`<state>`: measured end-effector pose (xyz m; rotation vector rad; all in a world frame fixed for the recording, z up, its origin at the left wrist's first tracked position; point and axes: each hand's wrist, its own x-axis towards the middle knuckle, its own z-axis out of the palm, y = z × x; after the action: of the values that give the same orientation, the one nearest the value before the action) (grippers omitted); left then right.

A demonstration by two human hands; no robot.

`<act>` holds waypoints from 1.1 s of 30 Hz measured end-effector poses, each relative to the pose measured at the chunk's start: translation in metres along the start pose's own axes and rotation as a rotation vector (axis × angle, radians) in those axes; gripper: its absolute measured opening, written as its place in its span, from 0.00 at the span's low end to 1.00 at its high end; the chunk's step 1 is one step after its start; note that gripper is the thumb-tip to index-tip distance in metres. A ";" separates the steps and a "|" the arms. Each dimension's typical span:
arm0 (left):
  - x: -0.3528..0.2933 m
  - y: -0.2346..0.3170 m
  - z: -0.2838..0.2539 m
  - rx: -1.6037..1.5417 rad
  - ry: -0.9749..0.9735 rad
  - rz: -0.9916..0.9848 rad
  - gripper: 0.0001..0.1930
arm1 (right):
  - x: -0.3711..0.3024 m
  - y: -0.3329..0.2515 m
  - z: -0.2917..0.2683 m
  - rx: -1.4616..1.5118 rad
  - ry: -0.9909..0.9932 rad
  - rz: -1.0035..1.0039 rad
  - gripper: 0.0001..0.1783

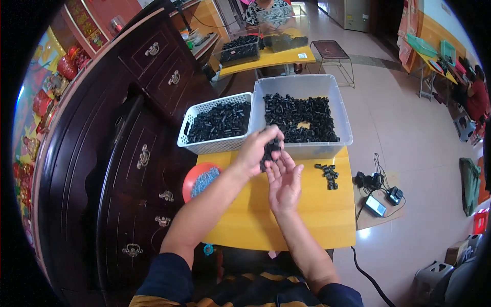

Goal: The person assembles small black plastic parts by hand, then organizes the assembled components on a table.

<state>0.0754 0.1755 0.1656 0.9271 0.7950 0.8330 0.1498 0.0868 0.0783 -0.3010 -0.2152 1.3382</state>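
Note:
In front of the clear bin, my left hand (255, 149) is curled around a cluster of small black plastic parts (269, 152). My right hand (284, 187) is just below it, palm up and fingers apart, its fingertips close to those parts; whether they touch is hard to see. Many similar black parts fill the clear plastic bin (299, 148) and the white perforated basket (217, 146). A small group of loose black parts (330, 175) lies on the yellow table (312, 220) to the right. At the left, partly behind my forearm, a red bowl (189, 184) holds thin silvery-blue pieces.
A dark wooden cabinet (128, 189) with metal handles borders the table on the left. On the floor at right lie cables and a small device with a lit screen (375, 205). Beyond are a stool (331, 49) and a second yellow table (266, 62) with bins, a person behind it.

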 end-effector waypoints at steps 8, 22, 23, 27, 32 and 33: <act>-0.055 -0.141 -0.013 0.268 0.349 0.359 0.11 | -0.041 0.028 -0.041 -0.612 0.143 -0.161 0.34; -0.051 -0.196 -0.024 0.267 0.446 0.602 0.13 | -0.034 0.037 -0.084 -0.809 0.038 -0.252 0.32; -0.050 -0.195 -0.024 0.267 0.444 0.601 0.13 | -0.035 0.036 -0.088 -0.809 0.040 -0.253 0.32; -0.050 -0.194 -0.041 0.228 0.409 0.597 0.23 | -0.037 0.031 -0.076 -0.873 -0.016 -0.257 0.34; -0.052 -0.186 -0.045 0.007 0.396 0.494 0.34 | -0.035 0.022 -0.080 -0.798 -0.056 -0.246 0.36; -0.054 -0.185 -0.046 -0.016 0.415 0.490 0.34 | -0.035 0.021 -0.080 -0.782 -0.065 -0.242 0.36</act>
<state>0.0591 0.0793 -0.0065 0.9624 0.9267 1.4909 0.1493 0.0499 -0.0036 -0.8575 -0.8087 0.9756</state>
